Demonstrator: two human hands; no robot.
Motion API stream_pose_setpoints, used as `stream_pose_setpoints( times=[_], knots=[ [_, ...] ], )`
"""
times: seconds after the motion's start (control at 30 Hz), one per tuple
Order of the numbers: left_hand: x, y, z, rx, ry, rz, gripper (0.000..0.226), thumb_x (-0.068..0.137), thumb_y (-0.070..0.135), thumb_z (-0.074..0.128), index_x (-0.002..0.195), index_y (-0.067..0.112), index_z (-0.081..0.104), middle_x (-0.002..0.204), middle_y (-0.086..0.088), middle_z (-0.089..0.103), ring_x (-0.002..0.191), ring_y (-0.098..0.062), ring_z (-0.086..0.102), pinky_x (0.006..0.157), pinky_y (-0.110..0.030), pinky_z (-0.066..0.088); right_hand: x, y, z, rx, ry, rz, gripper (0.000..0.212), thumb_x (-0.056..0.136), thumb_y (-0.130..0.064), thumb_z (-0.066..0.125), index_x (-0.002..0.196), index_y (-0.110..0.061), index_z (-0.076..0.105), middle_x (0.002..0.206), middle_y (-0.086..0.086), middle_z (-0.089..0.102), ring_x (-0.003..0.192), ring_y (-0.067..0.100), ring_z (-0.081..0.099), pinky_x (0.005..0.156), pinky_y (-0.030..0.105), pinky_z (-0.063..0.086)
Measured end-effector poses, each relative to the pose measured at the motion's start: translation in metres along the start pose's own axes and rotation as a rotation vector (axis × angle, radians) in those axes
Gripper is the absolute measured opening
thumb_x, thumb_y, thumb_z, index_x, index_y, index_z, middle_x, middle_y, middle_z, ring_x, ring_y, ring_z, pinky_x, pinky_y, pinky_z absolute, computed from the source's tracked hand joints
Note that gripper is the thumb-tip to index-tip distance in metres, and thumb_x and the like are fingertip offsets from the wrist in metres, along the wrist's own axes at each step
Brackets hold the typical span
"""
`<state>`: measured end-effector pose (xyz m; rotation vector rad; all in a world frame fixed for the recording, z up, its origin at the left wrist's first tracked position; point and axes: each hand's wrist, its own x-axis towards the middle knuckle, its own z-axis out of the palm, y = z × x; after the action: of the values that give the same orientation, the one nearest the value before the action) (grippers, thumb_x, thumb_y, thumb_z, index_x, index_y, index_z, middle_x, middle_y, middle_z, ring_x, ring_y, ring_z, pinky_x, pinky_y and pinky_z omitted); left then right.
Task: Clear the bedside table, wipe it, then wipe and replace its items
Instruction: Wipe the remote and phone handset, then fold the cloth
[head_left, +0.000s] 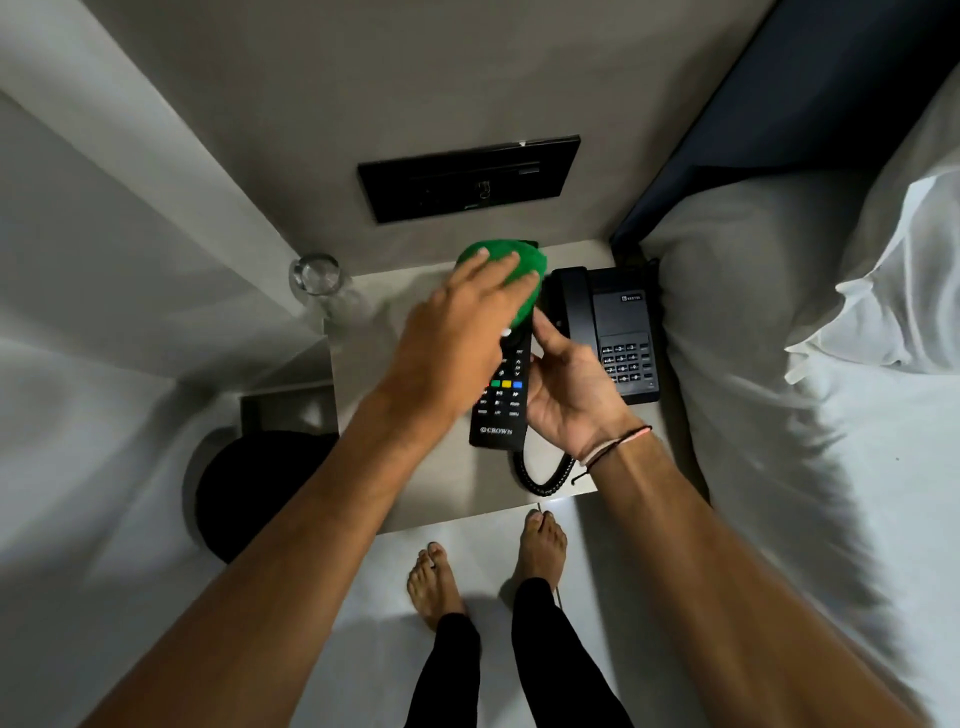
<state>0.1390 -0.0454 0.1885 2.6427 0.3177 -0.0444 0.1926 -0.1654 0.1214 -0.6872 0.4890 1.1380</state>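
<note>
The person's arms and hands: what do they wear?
Both forearms are bare, with no sleeves and no gloves. The right wrist wears thin thread bands, one dark and one pale reddish, with a loose dark end hanging. The left hand shows no ring or band.

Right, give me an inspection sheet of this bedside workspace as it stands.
Surface: table pale, bare at its near edge.
Job's things: remote held above the table, green cloth pressed on its far end; phone on the table beside the bed.
Clutter: glass at the table's far left corner.
Hands: left hand flat on the cloth; right hand grips the remote's edge.
Cables: coiled cord loops on the table under the right wrist.
Surroundings: bed to the right, black wall panel behind, dark bin on the floor to the left.
</note>
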Motion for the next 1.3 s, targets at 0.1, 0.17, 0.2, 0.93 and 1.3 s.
stream_pose_setpoints(
  times=[0.1,0.17,0.2,0.93,1.3],
  knots=[
    [-0.015,0.003,0.014,0.037,-0.062,-0.005,0.082,0.081,-0.015,0.051,0.151,0.024,0.034,0.161,0.003,0.029,0.151,-0.021,0.019,0.110,-0.049,0.044,-0.001,-0.004,0.006,0.012,0.020,-0.040,0.048,0.105,-0.026,0.041,0.152,-0.014,0.040,0.115,0.015,0.061,0.100,0.027,0.060,0.105,0.043,0.041],
    [-0.026,0.003,0.020,0.015,-0.080,-0.019,0.084,0.080,-0.016,0.054,0.152,0.024,0.033,0.161,0.003,0.028,0.151,-0.020,0.019,0.112,-0.047,0.043,0.001,-0.003,0.003,-0.016,0.034,-0.085,0.046,0.105,-0.020,0.040,0.151,-0.013,0.042,0.118,0.015,0.062,0.101,0.025,0.061,0.104,0.040,0.044],
    [-0.032,0.002,0.023,0.006,-0.099,-0.025,0.085,0.080,-0.016,0.055,0.152,0.024,0.033,0.162,0.004,0.027,0.151,-0.019,0.018,0.113,-0.045,0.042,0.003,-0.002,0.001,-0.030,0.045,-0.100,0.046,0.106,-0.018,0.040,0.151,-0.011,0.041,0.119,0.015,0.061,0.101,0.025,0.061,0.101,0.037,0.048],
    [-0.067,0.018,-0.067,-0.147,-0.176,-0.102,0.064,0.082,0.016,0.040,0.143,0.034,0.044,0.144,-0.001,0.051,0.130,-0.018,0.050,0.108,-0.041,0.047,0.018,0.000,-0.008,-0.168,0.082,-0.151,0.013,0.097,-0.008,0.057,0.106,-0.010,0.065,0.090,0.012,0.071,0.074,0.021,0.070,0.074,0.032,0.061],
    [-0.011,-0.005,-0.006,0.062,0.052,0.034,0.060,0.088,-0.008,0.034,0.143,0.012,0.049,0.154,-0.010,0.043,0.146,-0.031,0.032,0.113,-0.048,0.040,0.003,0.012,0.001,-0.083,-0.144,-0.130,0.040,0.103,-0.009,0.041,0.139,-0.019,0.052,0.106,0.008,0.075,0.091,0.019,0.072,0.093,0.036,0.055]
  ],
)
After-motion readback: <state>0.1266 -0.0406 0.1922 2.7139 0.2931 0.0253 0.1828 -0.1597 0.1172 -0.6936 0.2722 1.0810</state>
